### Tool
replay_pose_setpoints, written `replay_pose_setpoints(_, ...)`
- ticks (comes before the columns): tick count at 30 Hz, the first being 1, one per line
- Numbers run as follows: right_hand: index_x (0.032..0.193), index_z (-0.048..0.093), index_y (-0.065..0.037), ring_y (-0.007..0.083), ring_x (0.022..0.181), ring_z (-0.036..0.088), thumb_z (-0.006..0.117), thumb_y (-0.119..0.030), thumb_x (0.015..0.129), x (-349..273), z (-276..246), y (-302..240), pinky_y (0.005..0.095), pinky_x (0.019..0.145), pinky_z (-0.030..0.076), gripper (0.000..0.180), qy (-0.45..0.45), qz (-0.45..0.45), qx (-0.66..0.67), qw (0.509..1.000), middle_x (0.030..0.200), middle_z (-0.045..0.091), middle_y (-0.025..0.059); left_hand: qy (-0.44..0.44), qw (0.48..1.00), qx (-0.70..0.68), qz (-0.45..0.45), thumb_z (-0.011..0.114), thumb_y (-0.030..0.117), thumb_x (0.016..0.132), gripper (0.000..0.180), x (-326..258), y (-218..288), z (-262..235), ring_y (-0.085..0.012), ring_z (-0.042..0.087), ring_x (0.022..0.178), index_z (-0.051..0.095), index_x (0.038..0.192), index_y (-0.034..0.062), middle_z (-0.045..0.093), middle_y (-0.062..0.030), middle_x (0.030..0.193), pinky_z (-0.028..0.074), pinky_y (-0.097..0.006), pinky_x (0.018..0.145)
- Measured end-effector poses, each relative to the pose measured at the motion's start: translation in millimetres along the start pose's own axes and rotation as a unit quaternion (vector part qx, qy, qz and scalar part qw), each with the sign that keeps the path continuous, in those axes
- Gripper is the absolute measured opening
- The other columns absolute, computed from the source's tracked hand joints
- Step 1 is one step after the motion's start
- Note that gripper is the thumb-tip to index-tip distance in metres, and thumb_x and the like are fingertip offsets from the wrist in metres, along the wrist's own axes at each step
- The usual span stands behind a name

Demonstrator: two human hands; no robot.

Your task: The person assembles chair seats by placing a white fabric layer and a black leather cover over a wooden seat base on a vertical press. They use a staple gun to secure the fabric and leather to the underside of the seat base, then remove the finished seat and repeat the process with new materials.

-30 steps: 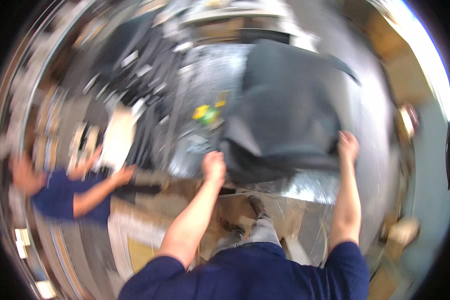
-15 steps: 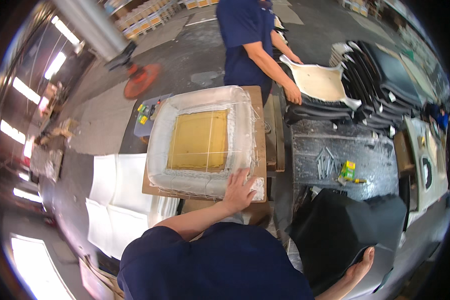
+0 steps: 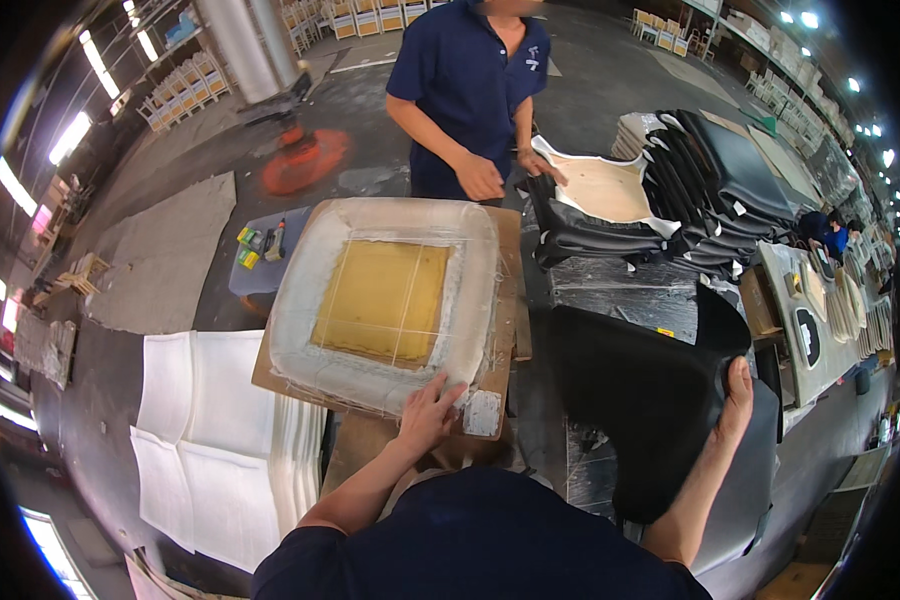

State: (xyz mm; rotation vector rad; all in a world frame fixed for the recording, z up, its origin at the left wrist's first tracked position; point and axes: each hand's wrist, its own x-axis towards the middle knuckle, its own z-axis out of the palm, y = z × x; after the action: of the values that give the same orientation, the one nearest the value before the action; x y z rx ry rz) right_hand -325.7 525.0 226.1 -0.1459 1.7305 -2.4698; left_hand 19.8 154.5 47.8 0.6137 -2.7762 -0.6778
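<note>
In front of me, a padded ring with a translucent cover lies on a brown board, around a yellow square centre crossed by thin threads. My left hand rests on the ring's near edge, fingers stretched out, beside a whitish patch on the board's corner. To my right, a black leather-like sheet is lifted, its upper corner curling. My right hand grips that sheet's right edge, with the fingers partly hidden behind it. More black material lies below the right forearm.
Across the board, a co-worker touches a pale, white-rimmed curved panel beside stacked black padded pieces. White sheets are stacked at left. A plastic-covered table stands at right; a grey stool holds small boxes.
My right hand has raised the black sheet and brought it nearer the board. The left hand still touches the ring. One co-worker hand has come off the panel. The whole view has shifted.
</note>
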Motion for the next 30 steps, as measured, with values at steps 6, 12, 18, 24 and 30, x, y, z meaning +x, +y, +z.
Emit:
replay_pose_setpoints(6, 0.113, 0.073, -0.008, 0.0091, 0.090, 0.068, 0.069, -0.017, 0.111, -21, 132, 53, 0.0256, 0.084, 0.055, 0.011, -0.037, -0.021, 0.036, 0.998, 0.100, 0.072, -0.0023, -0.020, 0.987, -0.132, 0.085, 0.083, 0.031, 0.093, 0.080, -37, 9, -15, -0.0430, 0.050, 0.148, 0.048, 0.162, 0.0086, 0.049, -0.0258, 0.162, 0.042, -0.054, 0.120)
replay_pose_setpoints(12, 0.108, 0.070, -0.011, 0.0089, 0.083, 0.064, 0.070, -0.015, 0.109, -67, 288, 93, 0.0296, 0.073, 0.057, 0.004, -0.054, 0.053, 0.128, 0.989, 0.091, 0.066, -0.0021, -0.151, 0.942, -0.285, 0.090, 0.091, 0.045, 0.087, 0.125, -54, 29, 3, -0.0476, 0.037, 0.158, 0.013, 0.175, 0.0030, 0.029, -0.0274, 0.176, 0.036, -0.051, 0.130)
replay_pose_setpoints(18, 0.110, 0.063, -0.009, 0.0133, 0.088, 0.065, 0.067, -0.018, 0.112, -81, 374, 159, 0.0376, 0.081, 0.059, 0.010, -0.109, 0.082, 0.191, 0.972, 0.101, 0.066, 0.0008, -0.117, 0.842, -0.526, 0.009, 0.094, 0.044, 0.087, 0.112, -47, 53, 4, -0.0372, 0.042, 0.156, 0.030, 0.169, 0.0030, 0.037, -0.0198, 0.171, 0.038, -0.045, 0.127)
replay_pose_setpoints(24, 0.108, 0.063, -0.011, 0.0135, 0.086, 0.065, 0.066, -0.018, 0.113, -123, 416, 219, 0.0425, 0.089, 0.058, 0.008, -0.162, 0.174, 0.152, 0.959, 0.097, 0.068, -0.0006, 0.162, 0.762, -0.558, -0.285, 0.068, 0.028, 0.111, 0.055, -62, 27, 3, -0.0247, 0.058, 0.138, 0.055, 0.153, -0.0049, 0.062, -0.0143, 0.151, 0.047, -0.040, 0.117)
replay_pose_setpoints(30, 0.106, 0.065, -0.015, 0.0118, 0.084, 0.065, 0.071, -0.020, 0.110, -108, 409, 315, 0.0380, 0.084, 0.057, 0.009, -0.214, 0.202, 0.074, 0.953, 0.094, 0.066, -0.0045, 0.281, 0.654, -0.606, -0.356, 0.067, 0.031, 0.113, 0.047, -77, -47, -19, -0.0209, 0.065, 0.124, 0.066, 0.141, -0.0067, 0.073, -0.0113, 0.136, 0.050, -0.037, 0.109)
